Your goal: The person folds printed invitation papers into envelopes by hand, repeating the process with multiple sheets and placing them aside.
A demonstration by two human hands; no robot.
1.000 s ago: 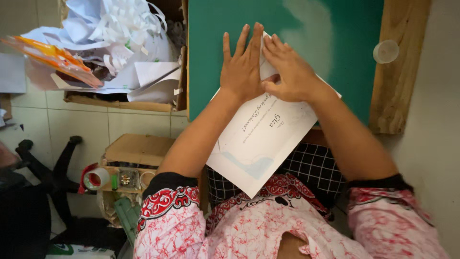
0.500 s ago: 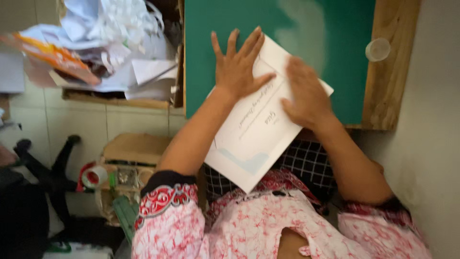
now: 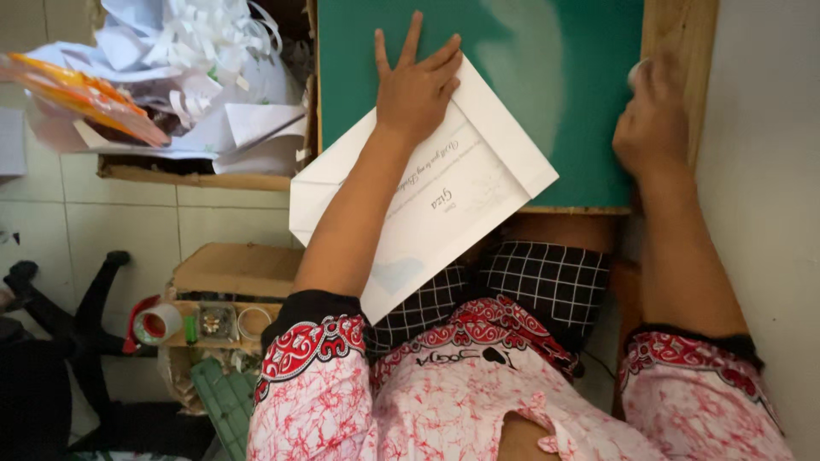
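Green cutting mat (image 3: 547,94) covers a wooden-edged desk (image 3: 675,51), with a heap of paper scraps (image 3: 188,77) alongside. Left hand (image 3: 416,85) lies flat, fingers spread, pinning a white envelope (image 3: 453,201) that overhangs the mat's near edge. Right hand (image 3: 653,119) sits blurred at the desk's right border; its grip cannot be told. Step judged: holding the envelope steady. Next calls for the right hand's return.

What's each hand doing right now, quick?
Left hand: open, fingers spread, pressing flat on the white envelope.
Right hand: off the envelope, at the wooden edge; blurred, so its grip cannot be told.
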